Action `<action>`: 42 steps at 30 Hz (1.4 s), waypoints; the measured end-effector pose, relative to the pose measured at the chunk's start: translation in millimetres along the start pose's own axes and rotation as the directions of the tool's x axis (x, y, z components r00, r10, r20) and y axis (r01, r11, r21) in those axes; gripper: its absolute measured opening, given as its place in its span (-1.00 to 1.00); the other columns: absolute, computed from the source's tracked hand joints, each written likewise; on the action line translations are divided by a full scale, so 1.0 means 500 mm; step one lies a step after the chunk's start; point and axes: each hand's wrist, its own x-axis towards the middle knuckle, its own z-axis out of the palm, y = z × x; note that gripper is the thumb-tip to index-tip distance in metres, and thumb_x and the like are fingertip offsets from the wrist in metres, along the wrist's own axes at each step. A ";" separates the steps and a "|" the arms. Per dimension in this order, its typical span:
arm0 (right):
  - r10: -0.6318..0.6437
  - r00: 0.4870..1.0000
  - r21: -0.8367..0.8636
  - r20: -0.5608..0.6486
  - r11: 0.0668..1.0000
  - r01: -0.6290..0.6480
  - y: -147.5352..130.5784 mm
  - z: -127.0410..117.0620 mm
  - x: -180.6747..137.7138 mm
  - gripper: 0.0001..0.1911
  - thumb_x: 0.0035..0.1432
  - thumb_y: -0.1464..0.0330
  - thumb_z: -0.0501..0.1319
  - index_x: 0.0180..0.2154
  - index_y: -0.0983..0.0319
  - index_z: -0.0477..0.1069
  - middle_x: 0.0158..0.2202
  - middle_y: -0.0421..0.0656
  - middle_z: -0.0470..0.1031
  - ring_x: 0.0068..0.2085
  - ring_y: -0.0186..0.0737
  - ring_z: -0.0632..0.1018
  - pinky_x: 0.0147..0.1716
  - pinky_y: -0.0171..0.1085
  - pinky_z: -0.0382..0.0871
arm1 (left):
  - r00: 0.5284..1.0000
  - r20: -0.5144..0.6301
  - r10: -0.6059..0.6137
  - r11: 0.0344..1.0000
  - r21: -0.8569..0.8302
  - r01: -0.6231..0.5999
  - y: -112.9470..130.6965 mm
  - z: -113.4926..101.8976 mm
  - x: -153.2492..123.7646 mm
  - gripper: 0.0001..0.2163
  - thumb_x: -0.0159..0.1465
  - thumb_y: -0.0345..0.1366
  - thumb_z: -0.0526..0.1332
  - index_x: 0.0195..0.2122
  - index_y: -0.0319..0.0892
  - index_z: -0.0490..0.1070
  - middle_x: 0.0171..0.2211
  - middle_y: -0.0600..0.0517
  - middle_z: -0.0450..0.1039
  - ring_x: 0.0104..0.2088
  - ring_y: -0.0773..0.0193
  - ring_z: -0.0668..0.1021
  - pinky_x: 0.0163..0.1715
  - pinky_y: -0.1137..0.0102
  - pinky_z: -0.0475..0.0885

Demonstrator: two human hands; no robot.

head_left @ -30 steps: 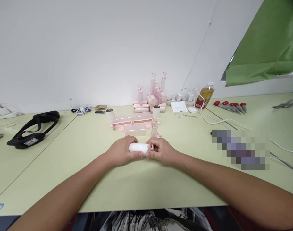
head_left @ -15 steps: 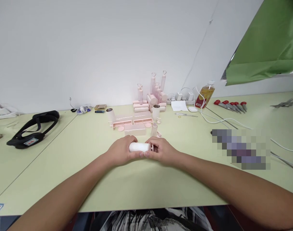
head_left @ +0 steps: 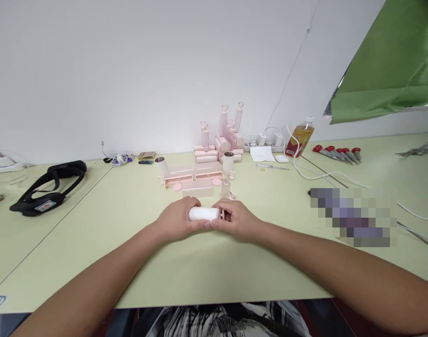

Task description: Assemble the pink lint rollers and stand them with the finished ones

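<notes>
A white lint roller (head_left: 204, 214) lies crosswise between my hands, just above the table in front of me. My left hand (head_left: 179, 218) wraps around its left end, with the thumb along the near side. My right hand (head_left: 237, 220) closes on the right end, where a pale end piece shows between the fingers; its exact shape is partly hidden. Both thumb tips nearly meet at the roller's near edge. Just beyond the hands are a frosted cover (head_left: 197, 189), a clear pink tube (head_left: 225, 188) standing upright and open pink cases (head_left: 179, 179) (head_left: 209, 176).
White rolls (head_left: 228, 164) stand beside the cases. Pink boxes and hooked clear tubes (head_left: 224, 120) are stacked at the wall. Tweezers (head_left: 272, 166), a juice bottle (head_left: 300, 138), cables and red-handled tools (head_left: 336, 153) lie right. A black headset (head_left: 48, 189) rests left.
</notes>
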 end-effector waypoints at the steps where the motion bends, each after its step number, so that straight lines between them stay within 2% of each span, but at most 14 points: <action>1: 0.001 1.000 0.001 0.000 1.000 -0.001 -0.001 0.000 -0.001 -0.61 0.04 0.05 0.29 -0.31 0.26 0.46 -0.37 -0.17 0.39 -0.42 -0.32 0.37 -0.46 -0.33 0.21 | 1.000 0.000 0.002 1.000 -0.002 -0.002 0.000 0.000 0.000 -0.48 0.09 0.22 0.16 -0.15 -0.13 0.38 -0.22 -0.02 0.48 -0.30 0.12 0.52 -0.42 0.37 0.31; 9: -0.016 0.999 0.026 -0.037 1.000 0.017 -0.001 0.003 -0.003 -0.64 0.04 0.09 0.29 -0.28 0.25 0.41 -0.41 -0.21 0.34 -0.44 -0.33 0.33 -0.47 -0.34 0.18 | 1.000 -0.004 -0.008 1.000 -0.019 0.008 0.002 0.000 -0.001 -0.46 0.09 0.24 0.16 -0.16 -0.13 0.39 -0.23 -0.03 0.48 -0.31 0.12 0.52 -0.44 0.37 0.30; 13: -0.011 0.999 0.109 -0.031 0.994 0.014 -0.001 0.002 -0.003 -0.69 0.09 0.15 0.27 -0.21 0.21 0.35 -0.47 -0.28 0.26 -0.47 -0.36 0.29 -0.50 -0.35 0.14 | 1.000 -0.004 -0.014 0.999 -0.033 0.014 0.001 -0.001 -0.001 -0.45 0.09 0.26 0.15 -0.16 -0.13 0.39 -0.24 -0.01 0.49 -0.33 0.13 0.52 -0.46 0.37 0.29; 24: 0.028 1.000 0.192 -0.002 0.981 -0.027 0.009 0.002 -0.002 -0.59 0.12 0.15 0.25 -0.05 0.17 0.26 -0.41 -0.28 0.28 -0.45 -0.35 0.32 -0.48 -0.34 0.21 | 1.000 -0.007 -0.012 0.998 -0.058 0.012 -0.006 0.000 0.000 -0.45 0.09 0.24 0.16 -0.15 -0.14 0.38 -0.22 -0.03 0.48 -0.28 0.09 0.52 -0.39 0.35 0.32; 29: 0.081 0.997 0.304 -0.003 0.950 -0.076 0.012 0.001 0.002 -0.60 0.17 0.17 0.19 -0.01 0.16 0.21 -0.47 -0.32 0.23 -0.52 -0.38 0.33 -0.57 -0.38 0.22 | 1.000 -0.002 -0.010 0.981 -0.192 0.010 -0.018 0.003 0.003 -0.47 0.12 0.14 0.20 -0.02 -0.12 0.29 -0.21 -0.01 0.48 -0.29 0.13 0.51 -0.37 0.35 0.35; 33: 0.147 0.989 0.417 0.019 0.898 -0.141 0.013 0.000 0.003 -0.54 0.20 0.18 0.14 0.09 0.14 0.11 -0.48 -0.34 0.28 -0.58 -0.39 0.37 -0.67 -0.41 0.22 | 1.000 -0.025 0.014 0.963 -0.270 -0.020 -0.030 0.007 0.006 -0.50 0.15 0.07 0.20 0.00 -0.12 0.27 -0.22 0.00 0.46 -0.30 0.19 0.49 -0.34 0.36 0.36; 38: 0.098 0.995 0.471 0.035 0.876 -0.103 0.016 0.002 0.002 -0.50 0.19 0.19 0.19 0.10 0.14 0.09 -0.47 -0.34 0.29 -0.57 -0.40 0.37 -0.66 -0.42 0.27 | 0.995 -0.026 0.095 0.956 -0.277 -0.098 -0.035 0.005 0.004 -0.58 0.21 0.09 0.13 -0.09 -0.13 0.34 -0.33 0.05 0.43 -0.38 0.27 0.43 -0.38 0.39 0.31; 42: 0.063 0.994 0.487 0.086 0.868 -0.097 0.015 0.001 0.001 -0.49 0.19 0.17 0.19 0.11 0.14 0.09 -0.47 -0.34 0.29 -0.58 -0.41 0.36 -0.64 -0.41 0.26 | 0.996 0.016 0.091 0.953 -0.291 -0.082 -0.032 -0.001 0.001 -0.58 0.15 0.08 0.21 -0.12 -0.13 0.37 -0.37 0.07 0.41 -0.40 0.29 0.41 -0.43 0.42 0.30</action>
